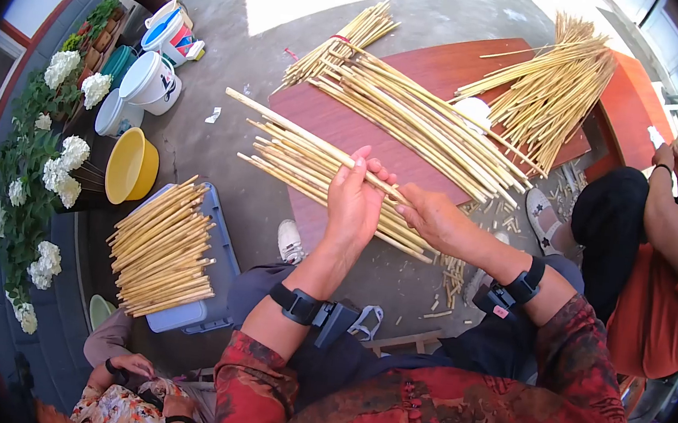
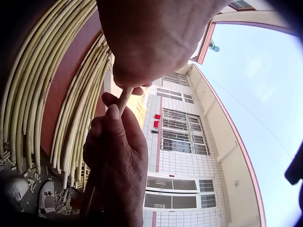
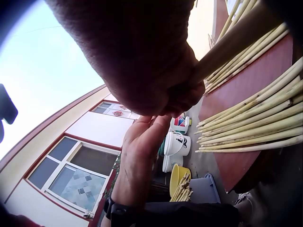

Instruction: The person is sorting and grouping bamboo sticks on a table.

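A long pale-yellow plant stalk [image 1: 286, 123] slants across the front of the reddish-brown table [image 1: 307, 204]. My left hand [image 1: 356, 205], palm turned up, holds it between thumb and fingers. Near the stalk's lower right end, my right hand [image 1: 441, 222] grips it, with the thumb laid along it. In the left wrist view, the right hand [image 2: 118, 156] pinches the stalk [image 2: 125, 98] just below the left hand. Beneath both hands lies a row of similar stalks [image 1: 277, 168]. Part of the left hand's fingers is hidden behind the stalk.
Longer stalks [image 1: 424, 113] lie further back on the table, beside a spread heap [image 1: 550, 93]. Cut stalks [image 1: 161, 251] sit on a blue-grey bin [image 1: 224, 241] at left, near a yellow basin [image 1: 133, 165] and white buckets [image 1: 150, 84]. Short offcuts litter the floor. People sit at right and lower left.
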### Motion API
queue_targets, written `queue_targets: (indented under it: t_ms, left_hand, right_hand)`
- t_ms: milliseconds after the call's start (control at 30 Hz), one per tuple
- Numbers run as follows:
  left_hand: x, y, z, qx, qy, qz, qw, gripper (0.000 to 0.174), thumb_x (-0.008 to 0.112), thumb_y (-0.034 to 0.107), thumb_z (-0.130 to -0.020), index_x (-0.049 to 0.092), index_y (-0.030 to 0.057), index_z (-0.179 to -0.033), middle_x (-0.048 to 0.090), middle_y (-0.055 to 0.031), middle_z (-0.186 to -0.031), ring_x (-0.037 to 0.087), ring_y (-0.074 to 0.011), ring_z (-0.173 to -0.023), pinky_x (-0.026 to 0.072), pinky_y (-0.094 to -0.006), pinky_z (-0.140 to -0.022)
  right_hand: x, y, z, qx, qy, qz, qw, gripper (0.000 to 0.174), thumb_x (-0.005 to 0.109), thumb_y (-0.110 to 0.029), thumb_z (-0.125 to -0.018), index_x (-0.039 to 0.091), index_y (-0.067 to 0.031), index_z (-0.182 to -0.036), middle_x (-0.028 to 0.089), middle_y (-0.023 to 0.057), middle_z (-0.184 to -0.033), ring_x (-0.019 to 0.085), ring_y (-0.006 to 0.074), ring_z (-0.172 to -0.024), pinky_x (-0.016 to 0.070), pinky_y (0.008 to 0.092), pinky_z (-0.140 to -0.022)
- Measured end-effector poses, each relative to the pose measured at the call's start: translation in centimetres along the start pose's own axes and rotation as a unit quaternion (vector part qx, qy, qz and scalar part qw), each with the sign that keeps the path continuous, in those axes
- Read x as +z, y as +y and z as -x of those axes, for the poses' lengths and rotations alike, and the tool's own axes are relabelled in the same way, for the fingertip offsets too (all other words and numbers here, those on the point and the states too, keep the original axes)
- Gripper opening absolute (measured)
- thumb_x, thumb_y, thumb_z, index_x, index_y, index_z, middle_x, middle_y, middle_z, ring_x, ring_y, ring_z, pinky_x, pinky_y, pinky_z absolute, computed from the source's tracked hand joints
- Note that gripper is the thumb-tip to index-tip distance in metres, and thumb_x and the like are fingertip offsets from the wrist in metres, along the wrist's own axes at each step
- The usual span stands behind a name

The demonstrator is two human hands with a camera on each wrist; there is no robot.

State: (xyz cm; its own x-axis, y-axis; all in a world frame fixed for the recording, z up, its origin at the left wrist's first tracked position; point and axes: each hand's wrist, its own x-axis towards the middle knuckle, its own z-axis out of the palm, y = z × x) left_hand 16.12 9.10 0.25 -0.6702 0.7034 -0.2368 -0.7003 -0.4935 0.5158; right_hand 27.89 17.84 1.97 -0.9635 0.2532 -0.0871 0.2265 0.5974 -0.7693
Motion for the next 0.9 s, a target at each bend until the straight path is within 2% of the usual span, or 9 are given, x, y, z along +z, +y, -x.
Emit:
queue_targets:
  t_ms: [33, 100, 300, 333, 367, 433, 467, 733, 900]
  left_hand:
    - [0.1, 0.6, -0.4, 0.001, 0.001, 0.001, 1.0, 0.024, 0.037, 0.014, -0.09, 0.038, -0.0029, -0.107, 0.043, -0.0054, -0.076, 0.042, -0.0149, -0.066, 0.0417, -0.0323, -0.068]
    - [-0.2, 2.8, -1.3, 0.078, 0.051, 0.001, 0.996, 0.029, 0.032, 0.021, -0.092, 0.038, -0.0033, -0.107, 0.037, -0.0032, -0.071, 0.036, -0.0129, -0.061, 0.0386, -0.0301, -0.062]
    - [-2.3, 8.3, -2.7, 0.146, 0.073, 0.037, 0.986, 0.034, 0.029, 0.025, -0.092, 0.039, -0.0032, -0.109, 0.041, -0.0032, -0.072, 0.039, -0.013, -0.062, 0.0399, -0.0307, -0.061]
    - [-2.3, 8.5, -2.5, 0.155, 0.099, 0.017, 0.983, 0.035, 0.028, 0.024, -0.092, 0.037, -0.0033, -0.112, 0.045, -0.0071, -0.08, 0.046, -0.0166, -0.071, 0.0438, -0.0341, -0.071]
    - [-2.2, 8.5, -2.3, 0.156, 0.097, 0.017, 0.983, 0.035, 0.028, 0.024, -0.092, 0.037, -0.0033, -0.112, 0.045, -0.0071, -0.08, 0.046, -0.0166, -0.071, 0.0438, -0.0341, -0.071]
    - [-1.7, 7.7, -1.6, 0.149, 0.096, 0.003, 0.984, 0.034, 0.029, 0.02, -0.091, 0.035, -0.0034, -0.115, 0.047, -0.0131, -0.093, 0.05, -0.0229, -0.085, 0.0431, -0.0391, -0.083]
    - [-2.0, 7.1, -1.3, 0.143, 0.071, 0.003, 0.987, 0.034, 0.031, 0.017, -0.091, 0.034, -0.0053, -0.116, 0.044, -0.017, -0.105, 0.046, -0.0272, -0.099, 0.0378, -0.0416, -0.093]
    - [-0.8, 4.2, -0.3, 0.129, 0.04, -0.045, 0.99, 0.033, 0.033, 0.014, -0.089, 0.036, -0.0043, -0.117, 0.046, -0.0173, -0.103, 0.048, -0.0268, -0.095, 0.0389, -0.0421, -0.09]
    - [-1.0, 5.6, -1.1, 0.133, 0.082, -0.034, 0.987, 0.031, 0.032, 0.015, -0.089, 0.039, -0.0035, -0.113, 0.048, -0.0135, -0.098, 0.049, -0.0228, -0.091, 0.0417, -0.0392, -0.086]
  right_hand:
    - [0.4, 0.0, 0.1, -0.014, 0.02, 0.022, 0.999, 0.024, 0.046, -0.018, -0.083, 0.044, 0.0004, -0.1, 0.054, 0.0242, -0.079, 0.052, 0.0404, -0.077, 0.0412, 0.0446, -0.065]
    - [0.5, -0.3, 0.4, -0.029, 0.025, 0.034, 0.999, 0.024, 0.046, -0.018, -0.083, 0.045, -0.0006, -0.1, 0.054, 0.0236, -0.081, 0.052, 0.04, -0.077, 0.0414, 0.0443, -0.065]
    - [-0.4, 1.0, 1.8, -0.061, 0.022, 0.041, 0.997, 0.024, 0.047, -0.015, -0.083, 0.046, -0.0031, -0.103, 0.055, 0.0216, -0.086, 0.052, 0.0383, -0.08, 0.0421, 0.0424, -0.066]
    - [-0.7, 1.2, 2.1, -0.056, 0.012, 0.034, 0.998, 0.024, 0.047, -0.014, -0.082, 0.046, -0.0031, -0.104, 0.055, 0.0211, -0.086, 0.052, 0.0379, -0.08, 0.0423, 0.0419, -0.067]
    - [-1.0, 1.3, 2.3, -0.057, 0.014, 0.034, 0.998, 0.024, 0.047, -0.014, -0.082, 0.046, -0.0031, -0.104, 0.055, 0.0211, -0.086, 0.052, 0.0379, -0.08, 0.0423, 0.0419, -0.067]
    - [-1.2, 1.4, 2.8, -0.04, 0.021, 0.027, 0.999, 0.025, 0.048, -0.012, -0.081, 0.046, -0.0034, -0.105, 0.055, 0.0205, -0.087, 0.052, 0.0374, -0.081, 0.0423, 0.0415, -0.068]
    - [-1.3, 1.5, 3.0, -0.039, 0.022, 0.026, 0.999, 0.025, 0.048, -0.012, -0.081, 0.046, -0.0034, -0.105, 0.055, 0.0205, -0.087, 0.052, 0.0374, -0.081, 0.0423, 0.0415, -0.068]
    - [-1.4, 1.0, 3.2, -0.011, 0.01, 0.011, 1.0, 0.026, 0.048, -0.011, -0.082, 0.045, -0.0018, -0.106, 0.055, 0.022, -0.089, 0.052, 0.0373, -0.085, 0.0434, 0.0402, -0.071]
    - [-1.1, 1.3, 3.7, -0.032, 0.02, 0.031, 0.999, 0.027, 0.048, -0.012, -0.081, 0.045, -0.0014, -0.106, 0.054, 0.0219, -0.094, 0.053, 0.0374, -0.085, 0.0443, 0.0402, -0.072]
